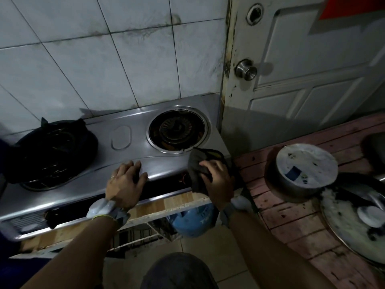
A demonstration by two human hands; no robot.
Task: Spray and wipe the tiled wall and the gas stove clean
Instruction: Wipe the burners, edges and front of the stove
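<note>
The gas stove [100, 163] sits on the worktop [177, 200] against the tiled wall [83, 69]. At its front right corner the right grip [218, 178] clutches a dark cloth [198, 163], while the left grip [125, 182] rests released and flat on the front edge. The steel top looks largely wiped, but dark grime stays in the wall's grout near the door frame [227, 80], so the wall likely needs more work. No spray bottle shows. Right of the stove, a pot [277, 180] is covered by a white plate [306, 161]; a pan [337, 226] holds white residue and a small bowl [370, 215].
</note>
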